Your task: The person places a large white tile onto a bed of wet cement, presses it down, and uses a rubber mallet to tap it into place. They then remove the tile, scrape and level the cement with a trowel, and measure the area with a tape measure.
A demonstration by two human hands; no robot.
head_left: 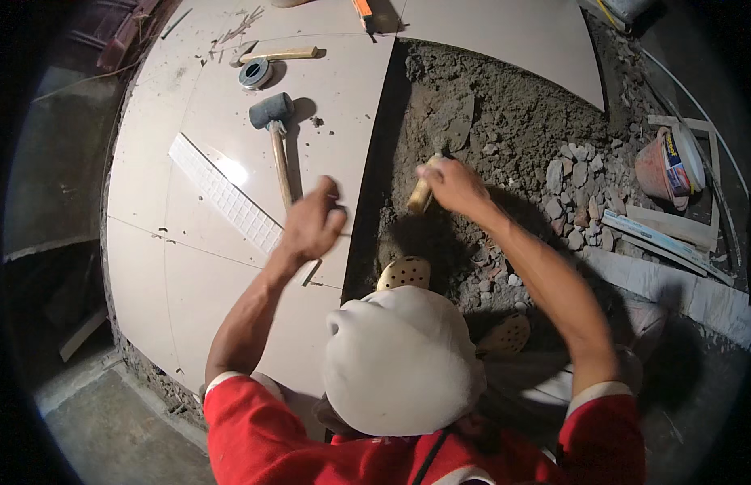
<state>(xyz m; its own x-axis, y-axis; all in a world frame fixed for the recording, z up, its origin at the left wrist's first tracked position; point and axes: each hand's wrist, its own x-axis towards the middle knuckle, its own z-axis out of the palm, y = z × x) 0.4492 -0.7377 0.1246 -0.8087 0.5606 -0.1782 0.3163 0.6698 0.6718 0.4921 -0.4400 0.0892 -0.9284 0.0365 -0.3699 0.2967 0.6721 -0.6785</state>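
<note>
My right hand (456, 187) is closed around the wooden handle of a trowel (456, 121), whose blade lies on rough grey mortar (521, 97). My left hand (312, 222) hovers over the pale floor tiles (149, 186) with its fingers curled; whether something small is in them is hidden. Close to that hand is the handle of a black rubber mallet (272, 111) lying on the tiles. A white gridded strip of tile (226, 194) runs slantwise beside the mallet and passes under my left wrist.
A hammer (278, 55) and a grey roll (255, 73) lie farther up the tiles. At right are broken rubble (581, 190), a pinkish bucket (664, 170) and white offcuts (674, 291). A perforated clog (404, 273) stands by the tile edge; a white cap (403, 360) covers the lower middle.
</note>
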